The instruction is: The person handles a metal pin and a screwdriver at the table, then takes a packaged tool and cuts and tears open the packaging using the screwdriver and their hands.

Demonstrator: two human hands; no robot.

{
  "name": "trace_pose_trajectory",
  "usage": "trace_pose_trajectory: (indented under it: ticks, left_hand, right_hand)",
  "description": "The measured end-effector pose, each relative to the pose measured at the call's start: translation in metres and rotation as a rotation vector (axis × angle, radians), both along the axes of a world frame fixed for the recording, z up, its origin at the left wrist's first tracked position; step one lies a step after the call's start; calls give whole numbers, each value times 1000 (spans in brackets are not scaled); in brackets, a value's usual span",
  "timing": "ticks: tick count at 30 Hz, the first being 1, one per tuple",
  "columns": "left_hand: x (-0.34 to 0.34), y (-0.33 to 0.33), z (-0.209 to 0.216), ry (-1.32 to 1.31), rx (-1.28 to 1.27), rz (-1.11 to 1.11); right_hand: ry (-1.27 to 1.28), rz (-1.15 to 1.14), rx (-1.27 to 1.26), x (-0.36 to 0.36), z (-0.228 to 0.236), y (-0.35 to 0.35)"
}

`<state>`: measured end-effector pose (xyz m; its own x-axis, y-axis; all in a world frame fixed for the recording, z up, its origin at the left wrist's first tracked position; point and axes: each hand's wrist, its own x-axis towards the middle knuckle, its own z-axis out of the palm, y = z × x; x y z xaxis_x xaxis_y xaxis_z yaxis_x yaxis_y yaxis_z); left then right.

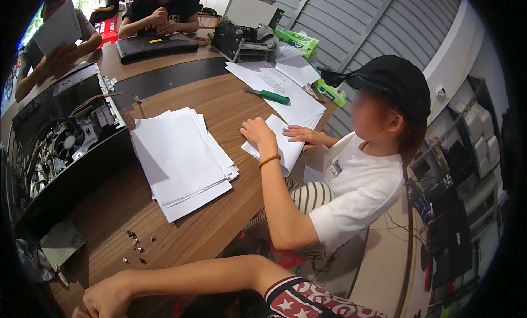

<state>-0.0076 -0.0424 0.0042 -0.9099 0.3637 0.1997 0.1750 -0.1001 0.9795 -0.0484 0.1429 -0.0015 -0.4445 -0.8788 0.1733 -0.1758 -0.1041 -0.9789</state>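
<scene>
My right forearm reaches in from the lower right, under a patterned sleeve with stars. My right hand (107, 295) is at the lower left, over the table's near edge. Its fingers curl downward and partly leave the picture, so what they hold, if anything, is hidden. My left hand is out of view. Just beyond my right hand several small screws (135, 242) lie loose on the wooden table (219, 222). An open computer case (71, 169) lies at the left, its cooling fan (68, 143) and wiring exposed. A small greyish flat piece (62, 244) rests near its front corner.
A stack of white paper (184, 159) covers mid-table. At the right, a seated person presses a folded sheet (277, 145) with both hands. Beyond lie a green-handled tool (274, 96) and more papers (263, 76). Two people sit at the far side, one behind a black flat device (156, 46).
</scene>
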Motion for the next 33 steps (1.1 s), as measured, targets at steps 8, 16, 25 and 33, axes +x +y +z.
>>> trace_pose_trajectory:
  ticks: [8, 16, 25, 33]
  left_hand:
    - [-6, -19, -12, 136, -27, -157]
    - [-1, -19, -3, 132, -99, -112]
    - [4, 3, -2, -27, 35, -11]
    - [3, 11, -4, -95, 122, 42]
  right_hand:
    - [-5, 140, 245, 1, 22, 13]
    - [-82, 240, 207, -6, 8, 9]
    - [297, -439, -107, 10, -3, -6]
    - [648, -650, -210, 6, -10, -1]
